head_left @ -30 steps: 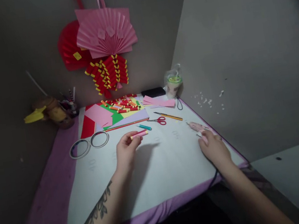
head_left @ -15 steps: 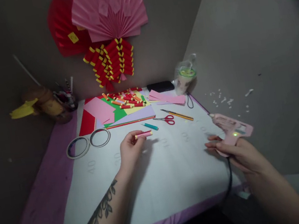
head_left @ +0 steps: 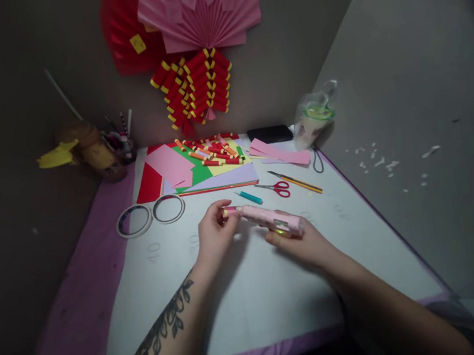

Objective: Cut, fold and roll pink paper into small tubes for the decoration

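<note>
A white sheet [head_left: 274,297] lies over purple cloth [head_left: 71,299]. Centrally, the left hand [head_left: 215,233] pinches a small paper roll [head_left: 227,211] between thumb and fingers; the right hand [head_left: 308,245] is wrapped around a pink glue gun [head_left: 265,217] (its light glowing), nozzle at the roll. Beyond, red-handled scissors [head_left: 283,189]; far left, a pink sheet [head_left: 170,163].

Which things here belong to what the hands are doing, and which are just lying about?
Seem to belong:
pink glue gun, in the right hand
small roll, in the left hand
loose paper rolls, apparently similar

Seem just lying about:
red-handled scissors
two tape rolls
bagged cup
dark flat object
</note>
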{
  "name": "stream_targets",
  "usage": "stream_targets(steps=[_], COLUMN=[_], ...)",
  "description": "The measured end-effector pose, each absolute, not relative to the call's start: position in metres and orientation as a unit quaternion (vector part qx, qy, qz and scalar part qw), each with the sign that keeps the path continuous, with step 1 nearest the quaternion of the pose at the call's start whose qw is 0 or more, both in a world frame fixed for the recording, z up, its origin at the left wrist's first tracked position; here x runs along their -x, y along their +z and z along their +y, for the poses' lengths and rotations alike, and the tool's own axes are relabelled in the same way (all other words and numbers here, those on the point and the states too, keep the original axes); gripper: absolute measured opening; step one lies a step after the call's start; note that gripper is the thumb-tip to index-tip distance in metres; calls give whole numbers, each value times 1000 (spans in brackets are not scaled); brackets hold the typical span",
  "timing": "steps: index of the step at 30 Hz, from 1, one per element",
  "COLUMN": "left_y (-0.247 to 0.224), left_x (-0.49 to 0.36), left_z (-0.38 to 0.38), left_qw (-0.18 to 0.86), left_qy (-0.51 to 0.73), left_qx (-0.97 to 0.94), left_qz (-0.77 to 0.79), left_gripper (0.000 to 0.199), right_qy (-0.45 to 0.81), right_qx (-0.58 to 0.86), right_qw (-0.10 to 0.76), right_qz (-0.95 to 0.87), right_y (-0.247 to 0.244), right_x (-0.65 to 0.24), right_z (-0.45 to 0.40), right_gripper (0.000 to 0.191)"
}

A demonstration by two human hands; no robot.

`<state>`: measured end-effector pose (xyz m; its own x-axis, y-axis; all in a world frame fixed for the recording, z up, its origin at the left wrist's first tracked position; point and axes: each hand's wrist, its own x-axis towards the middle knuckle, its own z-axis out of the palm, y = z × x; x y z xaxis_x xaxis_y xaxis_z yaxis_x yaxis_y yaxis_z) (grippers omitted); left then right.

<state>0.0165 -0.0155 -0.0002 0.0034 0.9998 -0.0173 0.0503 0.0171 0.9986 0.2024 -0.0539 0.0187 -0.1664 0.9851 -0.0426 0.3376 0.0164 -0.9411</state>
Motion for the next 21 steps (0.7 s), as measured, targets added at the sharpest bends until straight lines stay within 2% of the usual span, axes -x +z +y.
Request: stream_targets(steps=[6,9,21], left_y=[-2,-2,-3], left_x=[-16,-16,-16], left_z=[-20,-23,-23], left_qw=[415,390,383], left_qy=[461,452,443], left_qx=[-584,-609,-625], left_qz=[524,522,516], left_gripper=[30,31,32], right_qy=[450,445,442], right_qx=[553,560,561], right_qw=[346,340,325], right_qz=[-610,-610,-620], right_y=[6,8,17], right_x=[-201,-200,-202], right_z=[-51,-50,-52], right_gripper=[27,20,16])
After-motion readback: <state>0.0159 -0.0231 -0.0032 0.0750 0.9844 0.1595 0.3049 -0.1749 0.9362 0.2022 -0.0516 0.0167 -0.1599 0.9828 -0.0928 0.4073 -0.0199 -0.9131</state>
